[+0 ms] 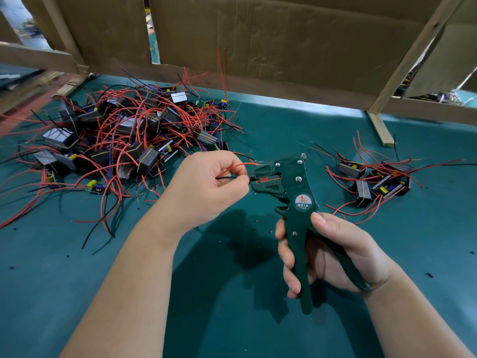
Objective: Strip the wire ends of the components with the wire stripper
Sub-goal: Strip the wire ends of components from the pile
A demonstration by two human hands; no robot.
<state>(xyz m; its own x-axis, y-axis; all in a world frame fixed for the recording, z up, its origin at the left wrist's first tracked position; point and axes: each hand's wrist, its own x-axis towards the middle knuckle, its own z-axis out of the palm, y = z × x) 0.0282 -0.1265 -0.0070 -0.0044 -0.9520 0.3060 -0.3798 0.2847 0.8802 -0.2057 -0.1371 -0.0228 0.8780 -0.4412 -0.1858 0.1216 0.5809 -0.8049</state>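
Observation:
My right hand [330, 251] grips the handles of a dark green wire stripper [291, 192] marked W01A, its jaws pointing left. My left hand [204, 187] pinches a red wire [240, 166] and a black wire [227, 177] just left of the jaws. The black wire's end sits inside the jaws; the red wire arcs over their top. The component those wires belong to is hidden behind my left hand. A large heap of components [111, 135] with red and black wires lies at the left. A small group of components [374, 179] lies at the right.
The teal table mat [232, 306] carries tiny red and black insulation scraps near the hands. Cardboard panels [271, 34] on a wooden frame wall off the back, and a wooden leg [380, 130] stands at the back right.

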